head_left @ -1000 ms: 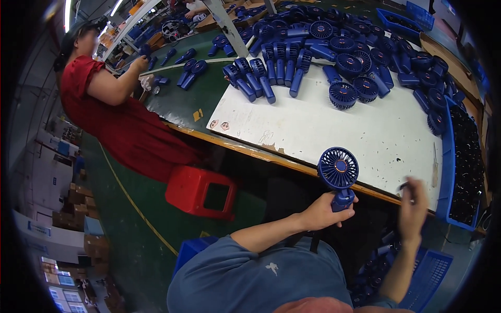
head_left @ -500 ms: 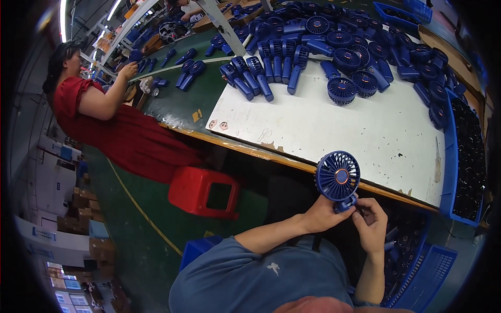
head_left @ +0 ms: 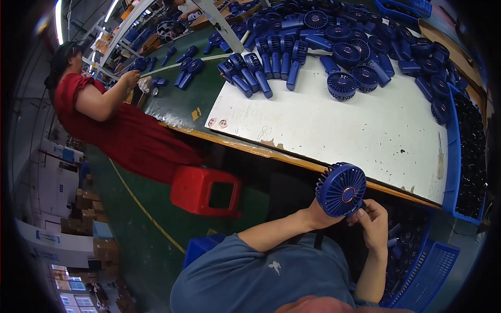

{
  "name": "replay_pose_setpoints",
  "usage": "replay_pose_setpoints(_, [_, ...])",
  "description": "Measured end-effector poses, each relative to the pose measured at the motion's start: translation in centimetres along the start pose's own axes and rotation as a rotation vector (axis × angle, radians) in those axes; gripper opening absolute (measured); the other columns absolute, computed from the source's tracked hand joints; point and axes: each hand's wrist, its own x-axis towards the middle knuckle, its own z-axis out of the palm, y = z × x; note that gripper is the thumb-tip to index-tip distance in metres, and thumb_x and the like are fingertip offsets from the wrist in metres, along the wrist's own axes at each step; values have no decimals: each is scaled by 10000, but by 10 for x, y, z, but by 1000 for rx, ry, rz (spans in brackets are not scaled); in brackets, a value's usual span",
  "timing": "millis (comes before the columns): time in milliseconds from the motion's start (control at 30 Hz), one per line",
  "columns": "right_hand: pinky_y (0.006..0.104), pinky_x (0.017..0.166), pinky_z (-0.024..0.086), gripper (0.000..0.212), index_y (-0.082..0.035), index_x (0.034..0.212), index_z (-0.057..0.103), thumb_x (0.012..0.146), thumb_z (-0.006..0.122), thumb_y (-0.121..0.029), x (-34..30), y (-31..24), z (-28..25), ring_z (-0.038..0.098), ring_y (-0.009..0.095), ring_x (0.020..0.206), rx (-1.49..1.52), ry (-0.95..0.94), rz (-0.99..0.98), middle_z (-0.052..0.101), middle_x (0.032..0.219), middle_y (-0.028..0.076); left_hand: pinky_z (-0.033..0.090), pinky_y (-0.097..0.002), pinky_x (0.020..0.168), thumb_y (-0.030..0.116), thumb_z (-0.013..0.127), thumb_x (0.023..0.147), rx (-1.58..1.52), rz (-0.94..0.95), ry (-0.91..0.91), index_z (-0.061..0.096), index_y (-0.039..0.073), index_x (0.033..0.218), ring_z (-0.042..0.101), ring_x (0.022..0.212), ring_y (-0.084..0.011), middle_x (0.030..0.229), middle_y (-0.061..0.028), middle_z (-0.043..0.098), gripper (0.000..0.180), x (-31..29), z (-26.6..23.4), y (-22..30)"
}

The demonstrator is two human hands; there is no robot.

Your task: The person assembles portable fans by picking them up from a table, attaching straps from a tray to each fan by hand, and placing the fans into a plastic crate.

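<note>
Just in front of the table edge I hold a dark blue handheld fan (head_left: 342, 190), its round slatted head tilted and turned up toward me. My left hand (head_left: 319, 216) is closed round the fan below and behind the head, which hides most of the fingers and the handle. Close by the head's lower right rim, my right hand (head_left: 373, 223) has thumb and fingertips pinched together. What those fingertips hold, if anything, is too small and dark to make out.
Many blue fans (head_left: 345, 54) are heaped on the white tabletop (head_left: 323, 125). A blue bin (head_left: 453, 172) of small black parts stands at the right edge. Left are a red stool (head_left: 195, 190) and a person in red (head_left: 120, 125). A blue crate (head_left: 430, 276) stands at lower right.
The fan's head has tipped toward me and moved slightly down, so it now covers its neck and part of my left hand. My right hand stays beside it, fingers pinched.
</note>
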Motion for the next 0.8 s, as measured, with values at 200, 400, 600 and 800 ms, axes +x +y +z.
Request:
replay_pose_setpoints(200, [266, 693, 528, 183, 33, 1026, 630, 916, 656, -110, -4, -3, -4, 640, 133, 721, 53, 43, 74, 664, 828, 78, 507, -329, 887, 66, 681, 863, 48, 21, 48, 542, 34, 1249, 619, 1001, -205, 1117, -93, 618, 411, -6, 11, -7])
replay_pose_setpoints(400, [318, 724, 518, 188, 31, 963, 634, 794, 715, 32, -1, -30, 5, 640, 213, 819, -618, 92, -496, 659, 942, 144, 552, -237, 567, 94, 692, 873, -588, -612, -120, 547, 15, 1175, 623, 697, -108, 916, -55, 612, 344, 7, -4, 16])
replay_pose_setpoints(600, [382, 729, 511, 323, 8, 1026, 659, 714, 742, 9, 14, -69, 23, 611, 318, 851, -1093, -53, -834, 617, 955, 155, 567, -246, 481, 271, 702, 898, -823, -620, -411, 527, 6, 1110, 627, 741, -126, 881, -69, 593, 382, 2, -11, 23])
replay_pose_setpoints(800, [401, 744, 503, 381, -15, 1090, 662, 718, 747, -19, 15, -70, 31, 582, 328, 907, -1198, -57, -790, 578, 1013, 160, 586, -277, 507, 585, 496, 956, -1027, -512, -301, 563, 3, 1087, 643, 768, -148, 886, -83, 601, 601, -3, -3, 14])
